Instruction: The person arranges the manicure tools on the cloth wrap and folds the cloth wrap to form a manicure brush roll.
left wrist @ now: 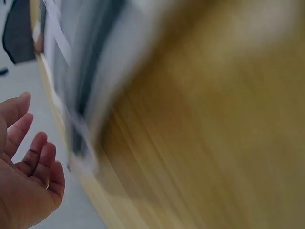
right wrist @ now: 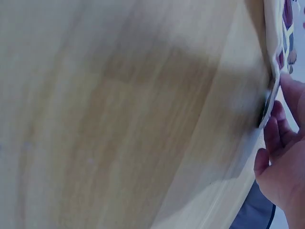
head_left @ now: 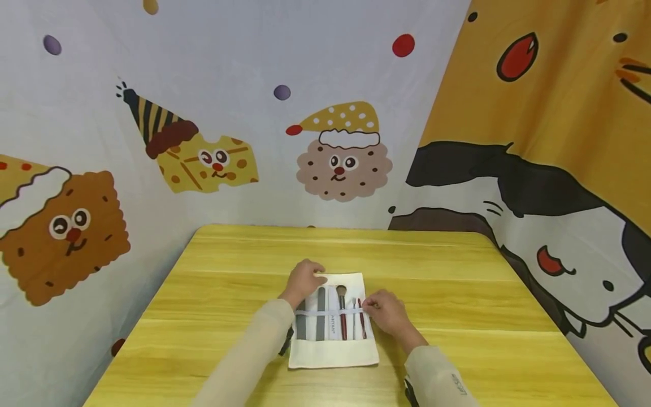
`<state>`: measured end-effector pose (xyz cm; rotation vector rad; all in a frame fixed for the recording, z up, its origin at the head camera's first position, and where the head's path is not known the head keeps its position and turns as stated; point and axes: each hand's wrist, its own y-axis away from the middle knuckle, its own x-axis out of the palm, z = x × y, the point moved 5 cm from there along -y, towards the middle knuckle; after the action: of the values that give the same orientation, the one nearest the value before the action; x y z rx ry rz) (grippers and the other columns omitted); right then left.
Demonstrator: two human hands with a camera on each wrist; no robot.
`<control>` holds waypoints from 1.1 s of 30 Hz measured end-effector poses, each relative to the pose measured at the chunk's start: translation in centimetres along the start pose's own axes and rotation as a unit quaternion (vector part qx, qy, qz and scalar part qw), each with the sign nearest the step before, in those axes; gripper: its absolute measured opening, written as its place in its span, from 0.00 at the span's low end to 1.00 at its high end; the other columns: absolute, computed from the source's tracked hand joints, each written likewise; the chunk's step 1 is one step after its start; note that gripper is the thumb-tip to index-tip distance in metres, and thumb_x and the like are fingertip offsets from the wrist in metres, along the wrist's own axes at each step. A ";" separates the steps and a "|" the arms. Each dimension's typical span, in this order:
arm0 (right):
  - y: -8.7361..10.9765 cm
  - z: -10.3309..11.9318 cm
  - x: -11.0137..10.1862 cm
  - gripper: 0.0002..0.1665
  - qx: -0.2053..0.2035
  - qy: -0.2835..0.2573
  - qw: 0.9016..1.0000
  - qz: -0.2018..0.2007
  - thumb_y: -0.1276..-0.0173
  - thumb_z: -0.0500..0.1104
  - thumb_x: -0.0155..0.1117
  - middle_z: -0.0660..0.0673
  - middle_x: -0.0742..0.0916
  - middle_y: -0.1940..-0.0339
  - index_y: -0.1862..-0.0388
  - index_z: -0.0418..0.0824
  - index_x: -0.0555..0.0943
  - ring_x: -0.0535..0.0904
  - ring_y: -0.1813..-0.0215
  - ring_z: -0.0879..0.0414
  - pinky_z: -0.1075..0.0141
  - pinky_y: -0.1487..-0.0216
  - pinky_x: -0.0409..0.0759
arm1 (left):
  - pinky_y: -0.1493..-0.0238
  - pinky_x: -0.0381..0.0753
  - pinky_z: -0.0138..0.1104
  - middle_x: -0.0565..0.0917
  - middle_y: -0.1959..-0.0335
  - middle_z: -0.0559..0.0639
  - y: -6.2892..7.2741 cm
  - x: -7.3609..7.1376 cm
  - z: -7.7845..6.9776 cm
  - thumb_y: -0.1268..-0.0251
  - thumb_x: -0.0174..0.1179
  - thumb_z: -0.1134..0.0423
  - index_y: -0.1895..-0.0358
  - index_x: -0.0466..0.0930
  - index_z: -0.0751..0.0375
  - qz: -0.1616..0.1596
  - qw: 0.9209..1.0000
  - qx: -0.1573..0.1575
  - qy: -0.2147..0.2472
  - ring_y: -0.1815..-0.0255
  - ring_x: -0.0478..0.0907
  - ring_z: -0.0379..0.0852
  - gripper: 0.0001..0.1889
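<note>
A cream cloth tool pouch (head_left: 333, 355) lies unrolled on the table. A pale strap crosses its tools: grey flat files (head_left: 321, 328), a white lettered strip (head_left: 333, 328), a brush (head_left: 343, 322) with dark red handle, a thin metal tool (head_left: 354, 328) and a slim red tool (head_left: 363, 328). At the pouch's upper left is my left hand (head_left: 305, 281); in the left wrist view its fingers (left wrist: 35, 157) are loosely bent, with nothing between them. My right hand (head_left: 387, 311) pinches the pouch's right edge between thumb and fingers, slightly lifted in the right wrist view.
The wooden-topped table (head_left: 244, 254) extends around the pouch on all sides. Behind it hangs a white curtain (head_left: 229, 68) printed with cartoon figures, with an orange section at the right.
</note>
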<state>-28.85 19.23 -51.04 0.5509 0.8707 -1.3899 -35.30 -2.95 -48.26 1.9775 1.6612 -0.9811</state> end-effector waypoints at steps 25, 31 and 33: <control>3.2 1.1 -0.1 0.18 0.059 -0.022 0.996 0.055 0.43 0.45 0.77 0.51 0.84 0.67 0.55 0.41 0.85 0.76 0.64 0.57 0.58 0.61 0.76 | 0.54 0.81 0.51 0.86 0.55 0.58 1.6 -4.8 7.0 0.37 0.57 0.73 0.56 0.87 0.63 -0.020 0.987 -0.099 -0.124 0.54 0.82 0.58 0.11; 2.7 1.0 0.0 0.16 0.068 -0.069 0.994 0.050 0.40 0.36 0.73 0.50 0.82 0.71 0.52 0.38 0.84 0.74 0.68 0.56 0.62 0.68 0.74 | 0.55 0.81 0.50 0.86 0.57 0.58 2.7 -6.0 7.4 0.38 0.61 0.70 0.58 0.87 0.64 -0.011 0.988 -0.097 -0.118 0.56 0.82 0.57 0.08; 2.0 0.6 -0.1 0.15 0.068 -0.067 0.995 0.038 0.40 0.35 0.72 0.50 0.83 0.70 0.53 0.37 0.85 0.75 0.67 0.56 0.62 0.67 0.75 | 0.57 0.81 0.49 0.87 0.60 0.57 3.2 -6.3 7.5 0.38 0.62 0.69 0.60 0.87 0.64 -0.005 0.990 -0.090 -0.110 0.59 0.82 0.56 0.06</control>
<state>-26.73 19.07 -50.87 0.5816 0.6453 -1.4065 -34.58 -13.22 -49.40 1.6810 1.5793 -0.9767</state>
